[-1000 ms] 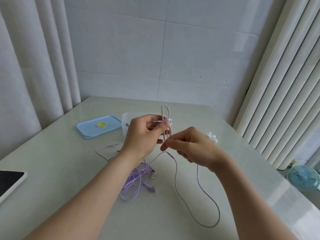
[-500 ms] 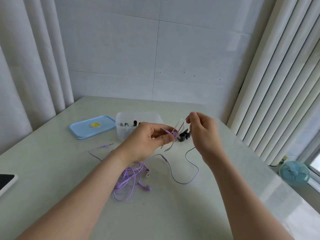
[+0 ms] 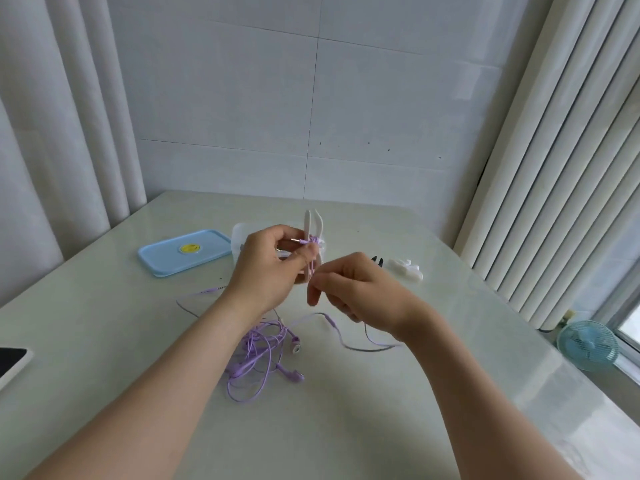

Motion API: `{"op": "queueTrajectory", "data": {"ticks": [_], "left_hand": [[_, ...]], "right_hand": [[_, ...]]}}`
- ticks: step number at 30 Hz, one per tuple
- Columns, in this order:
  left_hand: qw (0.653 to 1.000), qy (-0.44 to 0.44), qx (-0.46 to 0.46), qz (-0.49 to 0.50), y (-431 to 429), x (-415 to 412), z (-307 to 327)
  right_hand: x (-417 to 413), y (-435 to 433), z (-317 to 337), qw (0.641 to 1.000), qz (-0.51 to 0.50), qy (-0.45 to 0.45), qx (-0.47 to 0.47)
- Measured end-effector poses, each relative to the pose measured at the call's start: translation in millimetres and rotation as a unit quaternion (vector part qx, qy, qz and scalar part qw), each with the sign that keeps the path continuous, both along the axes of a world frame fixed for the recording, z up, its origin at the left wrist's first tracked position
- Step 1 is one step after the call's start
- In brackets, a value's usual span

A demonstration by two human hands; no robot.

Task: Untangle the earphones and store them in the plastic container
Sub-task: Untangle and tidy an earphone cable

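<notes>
My left hand (image 3: 273,268) grips a white cable winder (image 3: 313,223) upright above the table, with the purple earphone cord and its plug wound round the winder's middle. My right hand (image 3: 356,289) pinches the purple cord just below the winder. The cord runs down to the table and loops to the right. A tangled pile of purple earphones (image 3: 263,355) lies below my left wrist. The clear plastic container (image 3: 239,237) stands behind my left hand, mostly hidden by it.
A blue lid (image 3: 183,252) lies left of the container. White winders (image 3: 407,268) and a black one lie right of my right hand. A tablet corner (image 3: 12,362) sits at the left edge. A small blue fan (image 3: 587,344) stands off the table, right.
My right hand has come down from beside the winder's top to below it, drawing the cord round. The winder now stands upright again, and the loose cord loop on the table has shortened.
</notes>
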State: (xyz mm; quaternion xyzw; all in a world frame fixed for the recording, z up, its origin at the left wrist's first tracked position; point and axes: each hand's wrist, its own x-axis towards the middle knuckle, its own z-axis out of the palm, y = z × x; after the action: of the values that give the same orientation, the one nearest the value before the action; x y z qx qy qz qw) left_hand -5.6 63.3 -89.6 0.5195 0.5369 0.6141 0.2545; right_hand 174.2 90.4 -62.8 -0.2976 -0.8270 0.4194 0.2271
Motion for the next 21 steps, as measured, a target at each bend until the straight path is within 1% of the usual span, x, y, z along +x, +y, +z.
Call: {"op": "queueTrajectory", "data": {"ticks": [2, 4, 6, 8, 10, 13, 17, 21], "left_hand": [[0.999, 0.018, -0.025, -0.044, 1, 1, -5], [0.995, 0.008, -0.037, -0.091, 1, 5, -9], [0.988, -0.044, -0.046, -0.144, 0, 7, -10], [0.975, -0.094, -0.047, -0.193, -2, 10, -7], [0.966, -0.098, -0.046, -0.234, -5, 14, -5], [0.969, -0.049, -0.049, -0.237, -8, 18, -3], [0.981, 0.001, -0.045, -0.186, -6, 20, -1], [0.980, -0.006, -0.055, -0.193, -3, 23, -5]], "right_hand": [[0, -2, 4, 0.998, -0.018, 0.060, 0.011], [0, 0, 4, 0.991, -0.058, 0.117, 0.043], [-1, 1, 4, 0.980, -0.096, 0.153, 0.082], [-1, 2, 5, 0.974, -0.117, 0.174, 0.089], [2, 4, 6, 0.972, -0.127, 0.183, 0.080], [5, 7, 5, 0.972, -0.146, 0.168, 0.078], [6, 9, 5, 0.970, -0.169, 0.157, 0.073], [8, 19, 4, 0.947, -0.251, 0.185, 0.080]]}}
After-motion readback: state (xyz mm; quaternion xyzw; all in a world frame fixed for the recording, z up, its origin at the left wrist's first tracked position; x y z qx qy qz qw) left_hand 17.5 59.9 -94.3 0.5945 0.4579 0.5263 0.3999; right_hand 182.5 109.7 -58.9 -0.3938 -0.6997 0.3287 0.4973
